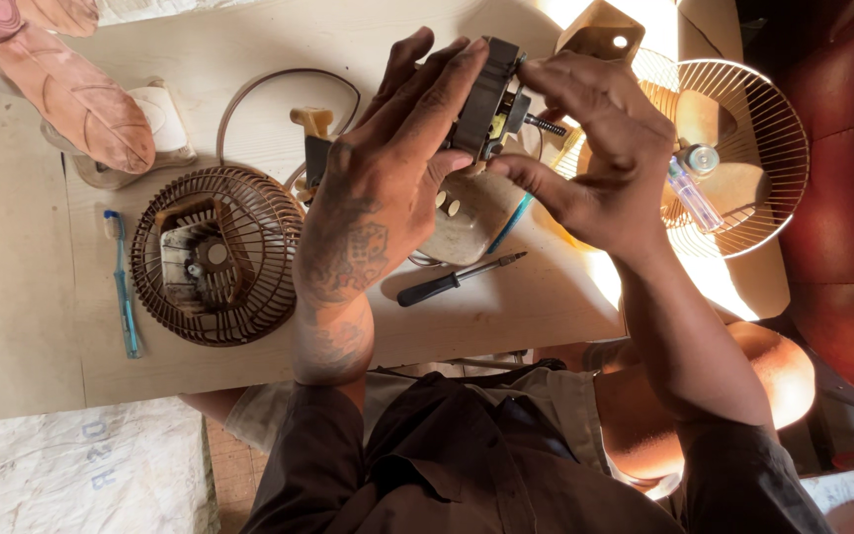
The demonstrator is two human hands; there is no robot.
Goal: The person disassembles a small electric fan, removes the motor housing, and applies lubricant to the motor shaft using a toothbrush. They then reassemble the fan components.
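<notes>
My left hand (387,168) grips a small dark fan motor (486,99) and holds it up above the wooden board (249,40). The motor's threaded shaft (544,125) points right. My right hand (605,148) is at that shaft end, its fingers curled over the motor and its thumb pressed under it. A beige fan housing (467,213) lies on the board right beneath both hands, partly hidden by them.
A rusty rear fan grille (214,255) lies at left with a blue toothbrush (123,287) beside it. A black-handled screwdriver (452,281) rests near the board's front edge. A wire front grille (743,148) holding a lighter (694,198) sits at right.
</notes>
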